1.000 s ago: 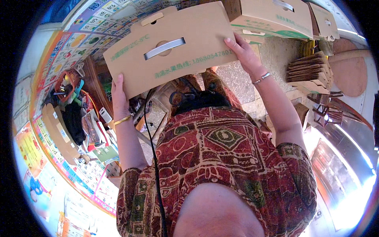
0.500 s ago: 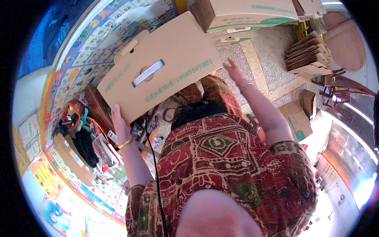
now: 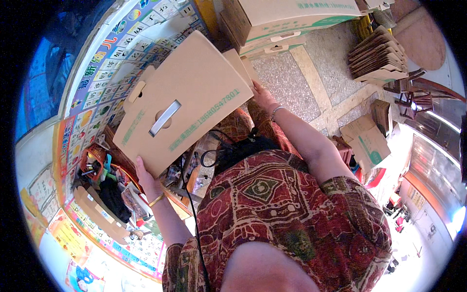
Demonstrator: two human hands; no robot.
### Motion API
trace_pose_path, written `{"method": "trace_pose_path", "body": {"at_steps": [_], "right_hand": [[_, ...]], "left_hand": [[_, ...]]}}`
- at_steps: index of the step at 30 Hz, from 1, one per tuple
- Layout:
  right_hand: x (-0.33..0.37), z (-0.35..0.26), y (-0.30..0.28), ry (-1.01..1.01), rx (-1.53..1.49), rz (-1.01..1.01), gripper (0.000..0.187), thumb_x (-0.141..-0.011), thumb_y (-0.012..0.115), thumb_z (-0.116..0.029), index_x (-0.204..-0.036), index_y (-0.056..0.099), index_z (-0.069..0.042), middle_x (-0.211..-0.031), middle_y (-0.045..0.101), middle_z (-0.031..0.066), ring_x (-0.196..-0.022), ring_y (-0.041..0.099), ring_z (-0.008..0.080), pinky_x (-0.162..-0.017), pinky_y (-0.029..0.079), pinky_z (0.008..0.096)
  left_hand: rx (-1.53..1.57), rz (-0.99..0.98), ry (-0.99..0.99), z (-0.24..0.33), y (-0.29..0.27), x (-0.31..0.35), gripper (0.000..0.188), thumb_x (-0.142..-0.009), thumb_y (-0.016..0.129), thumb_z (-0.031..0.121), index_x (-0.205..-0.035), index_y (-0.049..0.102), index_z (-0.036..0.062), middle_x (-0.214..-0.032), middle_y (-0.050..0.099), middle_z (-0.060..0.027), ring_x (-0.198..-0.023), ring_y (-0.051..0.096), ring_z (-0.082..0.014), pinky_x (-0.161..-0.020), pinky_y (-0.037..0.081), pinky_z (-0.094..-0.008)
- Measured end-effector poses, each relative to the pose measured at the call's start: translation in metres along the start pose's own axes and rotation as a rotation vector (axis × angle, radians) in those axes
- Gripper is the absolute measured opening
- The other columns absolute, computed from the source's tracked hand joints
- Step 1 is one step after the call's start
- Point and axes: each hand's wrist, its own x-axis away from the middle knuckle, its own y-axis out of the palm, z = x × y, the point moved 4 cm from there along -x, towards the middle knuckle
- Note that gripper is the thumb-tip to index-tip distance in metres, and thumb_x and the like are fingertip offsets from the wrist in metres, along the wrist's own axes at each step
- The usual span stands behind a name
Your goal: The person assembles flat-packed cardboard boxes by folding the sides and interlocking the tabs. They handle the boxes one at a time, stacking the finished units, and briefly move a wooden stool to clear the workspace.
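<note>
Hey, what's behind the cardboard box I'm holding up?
Beyond the upper-left edge of the cardboard box, part of a wall chart shows; past the box's right end, there's speckled floor. Whatever sits directly behind the box is covered, so I can't tell.

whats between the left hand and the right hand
A cardboard box with a silver handle spans from the left hand at its lower edge to the right hand by its right end, as the head view shows.
</note>
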Motion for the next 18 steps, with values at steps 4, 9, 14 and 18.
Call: {"method": "trace_pose_path", "body": {"at_steps": [4, 9, 14, 18], "right_hand": [[-0.006, -0.01, 0.008, -0.068, -0.06, 0.02, 0.049, -0.093, 0.051, -0.043, -0.135, 0.052, -0.016, -0.12, 0.063, 0.0161, -0.115, 0.056, 0.0332, -0.106, 0.029, 0.0458], [-0.006, -0.012, 0.005, 0.0, -0.04, -0.015, 0.051, -0.093, 0.052, -0.045, -0.134, 0.052, -0.014, -0.119, 0.064, 0.0149, -0.117, 0.056, 0.0305, -0.106, 0.03, 0.0424], [0.008, -0.035, -0.008, 0.073, -0.352, -0.027, 0.047, -0.092, 0.059, -0.034, -0.13, 0.053, -0.007, -0.116, 0.064, 0.0154, -0.116, 0.055, 0.0288, -0.106, 0.034, 0.0356], [0.019, -0.057, -0.023, 0.094, -0.396, -0.034, 0.043, -0.092, 0.06, -0.021, -0.13, 0.052, -0.003, -0.122, 0.06, 0.0163, -0.117, 0.055, 0.0285, -0.103, 0.04, 0.0335]], "left_hand": [[0.057, -0.015, 0.02, -0.011, -0.017, -0.014, 0.059, -0.097, 0.052, 0.04, -0.14, 0.039, 0.0011, -0.136, 0.049, -0.0109, -0.12, 0.051, -0.0235, -0.101, 0.042, -0.0377], [0.029, 0.026, 0.036, -0.011, -0.016, -0.012, 0.058, -0.097, 0.05, 0.038, -0.141, 0.039, 0.0017, -0.136, 0.049, -0.0109, -0.12, 0.051, -0.0229, -0.101, 0.042, -0.0364], [-0.027, 0.068, 0.035, -0.005, -0.001, 0.002, 0.062, -0.095, 0.05, 0.046, -0.138, 0.042, 0.0016, -0.131, 0.053, -0.0118, -0.118, 0.052, -0.0251, -0.099, 0.042, -0.0381], [-0.052, 0.056, 0.067, -0.006, 0.002, 0.008, 0.06, -0.096, 0.049, 0.044, -0.138, 0.041, 0.0017, -0.133, 0.052, -0.0116, -0.119, 0.052, -0.0245, -0.1, 0.041, -0.0383]]}}
